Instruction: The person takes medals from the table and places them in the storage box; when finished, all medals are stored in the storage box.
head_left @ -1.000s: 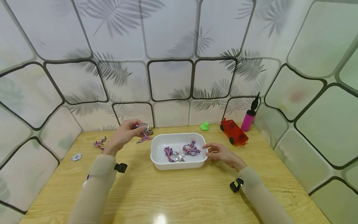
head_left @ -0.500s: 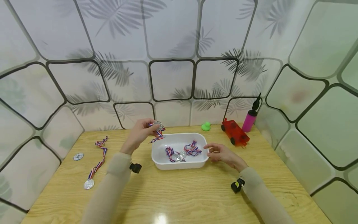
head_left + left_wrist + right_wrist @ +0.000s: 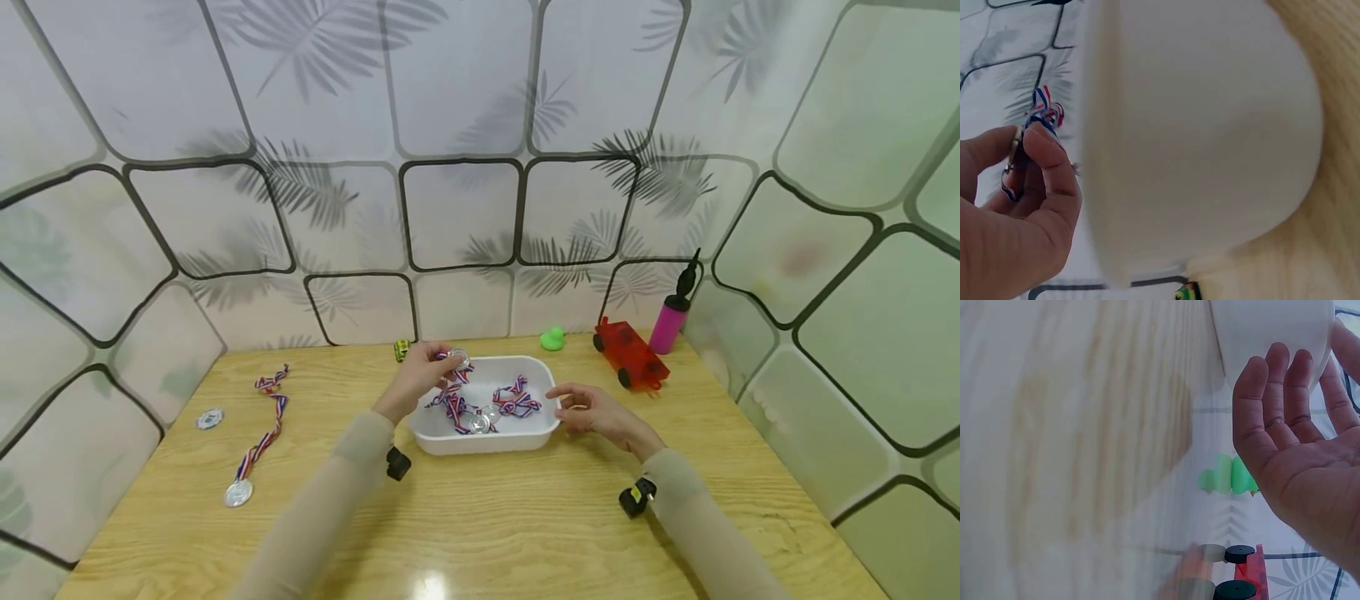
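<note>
My left hand (image 3: 420, 379) pinches a silver medal (image 3: 460, 359) between thumb and fingers over the left end of a white plastic bin (image 3: 480, 446). Its red, white and blue ribbon (image 3: 1041, 109) is bunched at the fingertips in the left wrist view, where the medal shows edge-on. Inside the bin lie silver medals (image 3: 479, 424) with crumpled striped ribbons (image 3: 516, 403). At the bin's right end, my right hand (image 3: 600, 415) rests its loosely bent fingers against the outer wall, as the right wrist view shows.
Left on the wooden table lie another medal (image 3: 238, 492) with its ribbon stretched out and a round white-blue disc (image 3: 210, 418). Along the back stand a small yellow-black item (image 3: 401, 349), a green duck (image 3: 552, 338), a red toy car (image 3: 632, 356) and a pink pump (image 3: 667, 327).
My left hand has carried the medal rightward from the table's back left to over the bin, then lowered it slightly. The small yellow-black item came into full view. My right hand stayed put.
</note>
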A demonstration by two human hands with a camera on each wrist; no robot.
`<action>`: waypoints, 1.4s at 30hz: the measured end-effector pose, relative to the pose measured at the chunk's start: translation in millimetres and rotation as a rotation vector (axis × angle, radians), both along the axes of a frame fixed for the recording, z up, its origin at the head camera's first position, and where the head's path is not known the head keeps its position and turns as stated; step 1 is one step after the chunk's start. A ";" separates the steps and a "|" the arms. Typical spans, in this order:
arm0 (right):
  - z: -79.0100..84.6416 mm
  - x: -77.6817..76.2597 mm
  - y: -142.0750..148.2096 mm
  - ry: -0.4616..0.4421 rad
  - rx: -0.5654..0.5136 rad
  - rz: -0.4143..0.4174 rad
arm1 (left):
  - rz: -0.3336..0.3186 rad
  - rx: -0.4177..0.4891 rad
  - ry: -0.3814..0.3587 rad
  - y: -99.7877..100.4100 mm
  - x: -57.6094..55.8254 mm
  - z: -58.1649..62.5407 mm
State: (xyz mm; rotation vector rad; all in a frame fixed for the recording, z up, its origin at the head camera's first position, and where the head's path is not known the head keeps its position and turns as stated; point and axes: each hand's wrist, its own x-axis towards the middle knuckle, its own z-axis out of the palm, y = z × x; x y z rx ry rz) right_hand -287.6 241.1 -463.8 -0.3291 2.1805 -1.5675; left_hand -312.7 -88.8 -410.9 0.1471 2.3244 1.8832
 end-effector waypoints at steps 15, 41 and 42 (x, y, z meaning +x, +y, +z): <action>0.2 -3.0 -1.0 -0.005 -0.003 0.002 | 0.082 -0.013 -0.254 23.3 -5.4 -30.1; -0.6 -3.1 0.6 -0.008 0.011 -0.015 | 0.082 -0.074 -0.146 26.7 -2.3 -46.3; -0.7 -3.3 0.8 -0.008 0.011 -0.017 | 0.085 -0.066 -0.146 25.8 -2.3 -45.1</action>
